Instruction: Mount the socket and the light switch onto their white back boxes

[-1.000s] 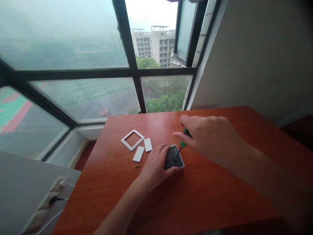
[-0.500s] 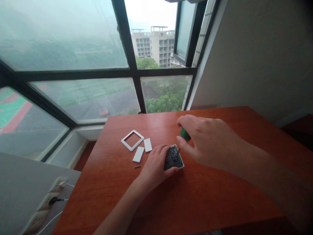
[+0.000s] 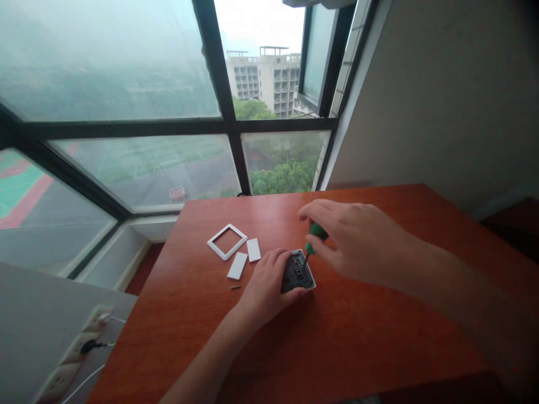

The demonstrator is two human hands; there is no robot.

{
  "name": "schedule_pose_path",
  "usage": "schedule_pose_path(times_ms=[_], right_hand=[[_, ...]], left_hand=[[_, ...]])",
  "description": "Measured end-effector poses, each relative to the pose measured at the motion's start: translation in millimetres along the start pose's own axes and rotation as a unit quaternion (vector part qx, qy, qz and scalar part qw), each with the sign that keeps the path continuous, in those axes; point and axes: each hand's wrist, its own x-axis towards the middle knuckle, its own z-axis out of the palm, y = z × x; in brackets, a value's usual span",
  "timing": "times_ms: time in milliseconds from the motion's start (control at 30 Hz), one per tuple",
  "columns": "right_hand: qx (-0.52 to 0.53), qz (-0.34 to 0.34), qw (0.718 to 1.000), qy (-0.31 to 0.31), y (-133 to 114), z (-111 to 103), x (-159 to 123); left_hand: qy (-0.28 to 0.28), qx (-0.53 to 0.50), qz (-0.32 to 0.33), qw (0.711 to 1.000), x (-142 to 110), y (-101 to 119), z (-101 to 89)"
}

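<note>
My left hand [image 3: 269,279] grips the side of a wall switch body [image 3: 298,274], dark grey inside with a white rim, and holds it on the table. In my right hand [image 3: 349,238] is a screwdriver with a green handle [image 3: 316,231], held between thumb and fingers. Its dark shaft slants down to the switch's inner part; the exact contact of the tip is too small to tell. Left of my left hand lie a white square frame [image 3: 227,242], two white rocker plates [image 3: 237,266] and a small screw [image 3: 235,288].
The reddish-brown wooden table [image 3: 379,342] reaches to a dark-framed window [image 3: 138,129]. A grey wall [image 3: 446,101] rises at the right. Sockets [image 3: 80,345] with plugs and white cables are on the low wall at the left.
My right hand has shifted slightly left with the screwdriver, and more of the green handle shows below the fingers. My left hand keeps its grip on the switch body.
</note>
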Motion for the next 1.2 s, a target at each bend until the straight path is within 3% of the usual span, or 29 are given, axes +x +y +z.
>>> schedule_pose_path(times_ms=[200, 400, 667, 900, 1133, 1200], right_hand=[[-0.094, 0.076, 0.993, 0.016, 0.0, 0.5, 1.0], [0.046, -0.014, 0.999, -0.005, 7.1, 2.6, -2.2], [-0.107, 0.069, 0.992, 0.023, -5.6, 3.6, -2.2], [0.073, -0.01, 0.997, 0.008, 7.6, 2.7, -5.7], [-0.07, 0.065, 0.995, 0.027, 2.3, 7.3, -0.3], [-0.062, 0.063, 0.996, 0.025, 3.1, 5.9, -1.8]], left_hand=[[-0.007, 0.0, 0.0, 1.0, 0.5, 0.0, -1.1], [0.0, -0.001, 0.0, 1.0, 0.4, 0.0, -1.4], [0.002, 0.002, 0.004, 1.0, 0.7, 1.3, -2.2], [0.002, -0.006, 0.009, 1.0, 0.1, -0.2, -1.2], [0.01, -0.007, 0.01, 1.0, 0.5, 0.8, -1.4], [0.012, -0.007, 0.01, 1.0, 0.6, 0.8, -1.3]])
